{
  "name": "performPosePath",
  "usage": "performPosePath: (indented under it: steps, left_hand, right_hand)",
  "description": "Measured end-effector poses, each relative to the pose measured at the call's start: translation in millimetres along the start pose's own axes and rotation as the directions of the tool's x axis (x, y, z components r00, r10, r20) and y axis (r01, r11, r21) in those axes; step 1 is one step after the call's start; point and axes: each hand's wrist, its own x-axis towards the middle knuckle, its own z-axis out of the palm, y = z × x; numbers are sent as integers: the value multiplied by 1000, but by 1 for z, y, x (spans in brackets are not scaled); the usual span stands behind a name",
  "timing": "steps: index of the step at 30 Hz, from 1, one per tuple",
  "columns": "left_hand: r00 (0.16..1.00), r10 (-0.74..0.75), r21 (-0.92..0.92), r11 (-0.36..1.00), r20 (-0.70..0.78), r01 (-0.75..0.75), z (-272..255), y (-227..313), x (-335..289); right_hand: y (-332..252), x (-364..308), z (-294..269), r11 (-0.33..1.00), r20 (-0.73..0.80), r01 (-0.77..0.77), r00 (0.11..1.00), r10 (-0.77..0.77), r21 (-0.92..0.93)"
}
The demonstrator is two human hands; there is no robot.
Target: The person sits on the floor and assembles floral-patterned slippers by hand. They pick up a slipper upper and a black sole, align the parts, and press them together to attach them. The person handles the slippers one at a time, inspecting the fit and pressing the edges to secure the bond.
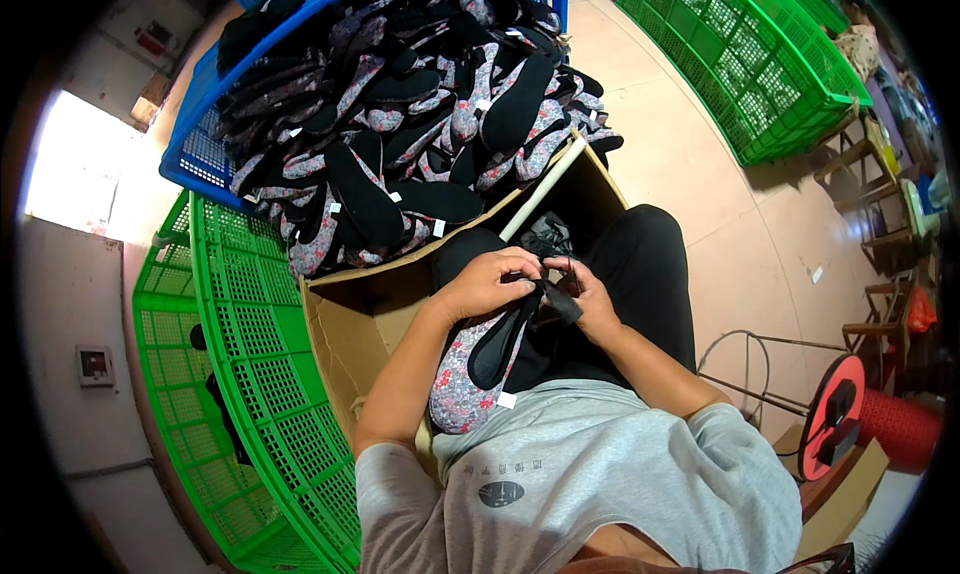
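Observation:
Over my lap lies a floral cloth shoe, grey with pink and red flowers, a black inside and a small white tag. My left hand is closed on its black upper end, fingers bent inward. Close beside it, my right hand pinches a black fabric strap that hangs from the fingers. The fingertips of both hands nearly meet there, and what lies between them is too small to make out. Beyond my hands, a large heap of similar floral and black shoes fills a blue basket.
An open cardboard box stands between my knees and the heap, with a dark plastic bag inside. Green crates stand at my left, another green crate at the far right. Near my right elbow is a red spool on a wire stand.

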Motion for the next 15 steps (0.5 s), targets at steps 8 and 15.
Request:
performPosePath:
  steps: [8, 15]
  left_hand:
    - [997, -77, 23, 997, -7, 77, 7, 4, 0]
    - [981, -196, 28, 980, -1, 196, 14, 16, -1]
  right_hand:
    - [-19, -1, 1, 963, -116, -108, 983, 140, 249]
    - [-23, -3, 12, 929, -79, -179, 973, 215, 325]
